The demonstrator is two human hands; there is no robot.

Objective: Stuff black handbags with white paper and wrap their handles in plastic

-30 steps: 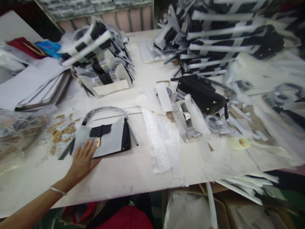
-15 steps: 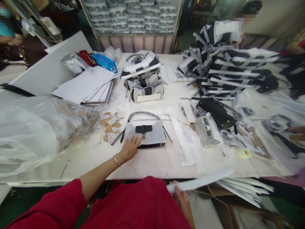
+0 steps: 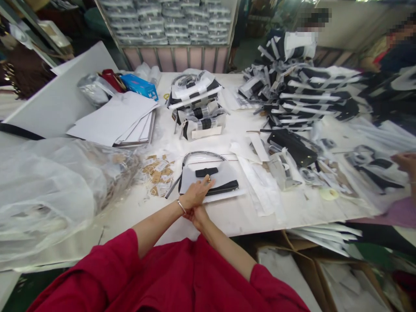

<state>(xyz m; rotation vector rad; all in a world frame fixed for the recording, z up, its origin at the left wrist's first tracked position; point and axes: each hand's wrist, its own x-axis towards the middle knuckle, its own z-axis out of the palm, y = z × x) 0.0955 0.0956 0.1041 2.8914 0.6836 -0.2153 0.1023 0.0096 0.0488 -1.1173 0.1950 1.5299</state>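
A handbag (image 3: 191, 175) lies on the table with its front under a pale cover and its black strap looped behind. My left hand (image 3: 198, 193) is on its front at the metal clasp, fingers bent around that spot; the fingertips are partly hidden. The bag's black lower edge tilts up at the right. Below it, a white padded strip (image 3: 227, 197) runs along the bag's near edge. My right hand (image 3: 196, 216) is crossed beneath my left wrist, closed at the strip's left end, which the hands mostly hide.
Cardboard tags (image 3: 159, 173) lie left of the bag, beside a large clear plastic bag (image 3: 48, 182). Wrapped bags (image 3: 201, 112) stand behind; a tall pile (image 3: 312, 99) rises at the right. White strips (image 3: 325, 236) stick out below the table edge. Another person's hand (image 3: 406, 161) is at far right.
My right hand has brought the white strip from beside my body to the bag's near edge. My left hand has moved onto the clasp, and the bag's lower edge has tipped up.
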